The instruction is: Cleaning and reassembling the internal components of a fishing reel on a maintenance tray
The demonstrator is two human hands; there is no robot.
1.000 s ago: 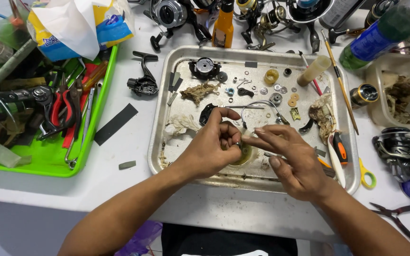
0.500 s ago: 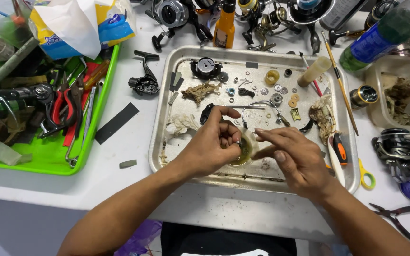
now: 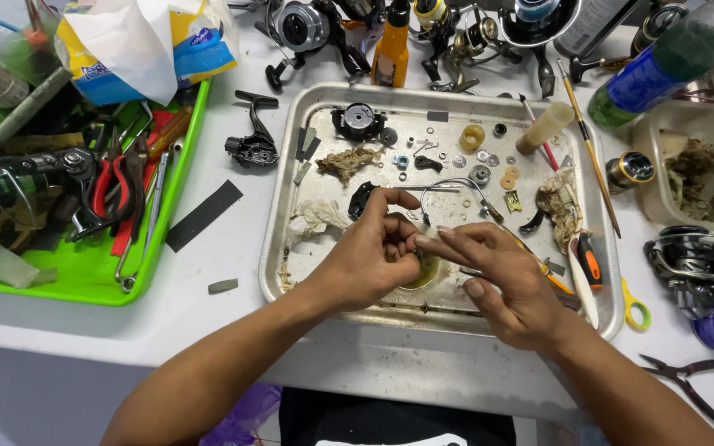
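While both hands meet over the dented steel tray point(image 3: 278, 248) | left hand point(image 3: 365, 256) closed round small greasy yellowish round part point(image 3: 425, 268), low centre of tray | right hand point(image 3: 497, 277) pinches sth tiny at its edge, cannot tell what | advice: work above tray, steady grip, so loose washers point(image 3: 483, 157) nearby not knocked.
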